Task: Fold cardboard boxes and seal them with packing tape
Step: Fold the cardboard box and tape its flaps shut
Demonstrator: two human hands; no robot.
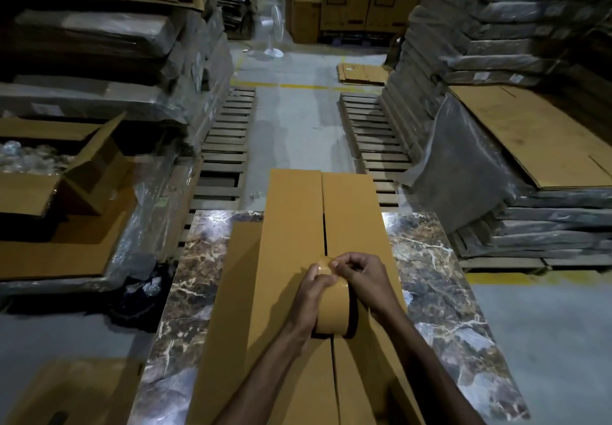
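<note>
Though closed, tan box (291,226), tape roll (334,305) atop seam.

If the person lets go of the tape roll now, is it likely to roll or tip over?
It may roll: the tape roll stands on edge on the box, held by the left hand and right hand. Its band looks wide, so tipping seems unlikely.

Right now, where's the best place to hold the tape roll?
Hold the tape roll by its two flat sides, coming from above: it stands on edge on the box, band facing up, so a grip across the width leaves the loose end free.
</note>
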